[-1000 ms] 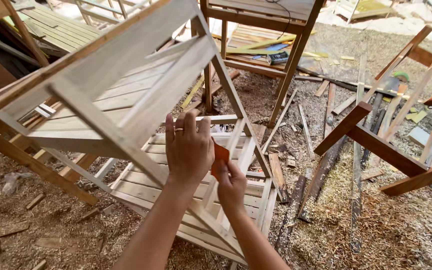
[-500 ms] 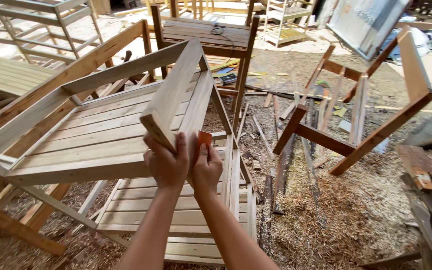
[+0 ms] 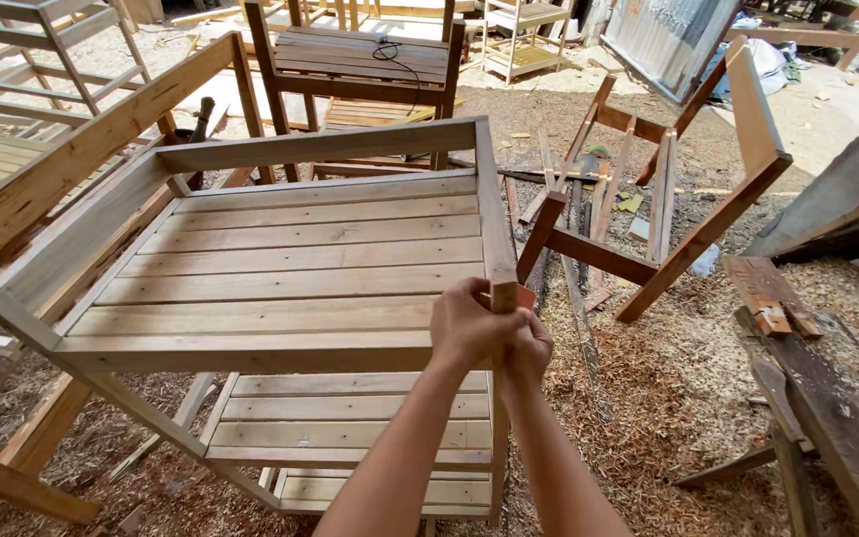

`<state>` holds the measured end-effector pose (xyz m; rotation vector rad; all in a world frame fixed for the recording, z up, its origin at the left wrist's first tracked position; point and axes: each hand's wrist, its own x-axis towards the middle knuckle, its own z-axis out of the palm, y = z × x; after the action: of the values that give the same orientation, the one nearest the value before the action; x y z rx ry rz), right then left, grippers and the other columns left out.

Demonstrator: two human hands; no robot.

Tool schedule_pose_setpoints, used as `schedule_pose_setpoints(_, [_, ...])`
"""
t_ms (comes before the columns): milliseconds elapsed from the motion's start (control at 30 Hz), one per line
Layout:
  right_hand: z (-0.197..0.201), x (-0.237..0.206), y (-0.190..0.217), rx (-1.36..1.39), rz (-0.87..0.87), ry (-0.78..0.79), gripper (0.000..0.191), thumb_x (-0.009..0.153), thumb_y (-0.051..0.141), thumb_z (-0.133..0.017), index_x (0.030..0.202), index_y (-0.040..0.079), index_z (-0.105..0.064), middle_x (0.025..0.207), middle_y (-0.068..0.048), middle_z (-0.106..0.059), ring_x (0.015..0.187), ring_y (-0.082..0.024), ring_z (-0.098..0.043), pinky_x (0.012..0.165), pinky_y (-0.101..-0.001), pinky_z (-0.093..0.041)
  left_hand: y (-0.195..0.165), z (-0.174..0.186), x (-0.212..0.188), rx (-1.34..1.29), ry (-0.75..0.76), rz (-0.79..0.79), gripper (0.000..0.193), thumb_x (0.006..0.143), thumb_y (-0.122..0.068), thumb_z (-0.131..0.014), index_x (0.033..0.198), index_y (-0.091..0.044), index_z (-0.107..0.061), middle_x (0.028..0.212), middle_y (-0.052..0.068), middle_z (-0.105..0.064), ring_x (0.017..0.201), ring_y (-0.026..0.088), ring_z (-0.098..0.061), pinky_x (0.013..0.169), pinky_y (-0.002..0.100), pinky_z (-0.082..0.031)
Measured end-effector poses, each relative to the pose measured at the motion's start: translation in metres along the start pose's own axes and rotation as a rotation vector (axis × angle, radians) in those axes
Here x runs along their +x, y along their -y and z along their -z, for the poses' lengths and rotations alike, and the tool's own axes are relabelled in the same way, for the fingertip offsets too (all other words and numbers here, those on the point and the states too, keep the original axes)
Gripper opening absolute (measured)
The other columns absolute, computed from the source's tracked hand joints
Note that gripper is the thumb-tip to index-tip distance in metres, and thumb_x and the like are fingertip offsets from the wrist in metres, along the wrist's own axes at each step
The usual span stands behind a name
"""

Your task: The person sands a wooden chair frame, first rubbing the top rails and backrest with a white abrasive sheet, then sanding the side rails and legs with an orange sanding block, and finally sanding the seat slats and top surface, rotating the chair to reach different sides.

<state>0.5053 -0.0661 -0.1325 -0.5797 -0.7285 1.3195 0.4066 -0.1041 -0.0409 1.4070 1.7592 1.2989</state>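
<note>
Sawdust-strewn yard (image 3: 648,378), one three-tier slatted rack (image 3: 300,268), two hands' grip—left hand (image 3: 469,326), right hand (image 3: 529,350)—clenched around its corner post (image 3: 502,249).

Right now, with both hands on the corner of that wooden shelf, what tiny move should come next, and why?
Probably a short rub down the corner post. The left hand grips the slatted shelf unit at that corner, and the right hand presses a small orange piece, maybe sandpaper, against it. The shelf looks steadied, so a slow stroke along the wood seems the natural move.
</note>
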Motion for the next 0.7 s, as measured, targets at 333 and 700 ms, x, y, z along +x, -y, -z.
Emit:
schedule_pose_setpoints(333, [0.103,0.022,0.140,-0.186,-0.081,-0.454,0.036,0.104,0.026,-0.051,0.131,0.003,-0.061,0.110,-0.004,-0.072,0.085,-0.016,-0.075,0.074,-0.0317,-0.066,-0.034,-0.077,-0.003,-0.018,0.297,0.114,0.072,0.053,-0.048,-0.096,0.106,-0.003,-0.075,0.098,0.011,-0.080,0.089,0.022,-0.079,0.085,0.035,-0.062])
schedule_pose_setpoints(700, [-0.032,0.050,0.113,-1.345,0.840,0.252,0.030,0.102,0.032,-0.061,0.123,0.015,-0.075,0.133,-0.009,-0.069,0.123,-0.030,-0.065,0.104,-0.0505,-0.048,-0.013,-0.006,0.014,0.523,0.114,0.106,0.077,0.088,-0.066,-0.063,0.148,-0.019,-0.050,0.164,0.008,-0.030,0.153,0.026,-0.026,0.120,0.060,-0.022])
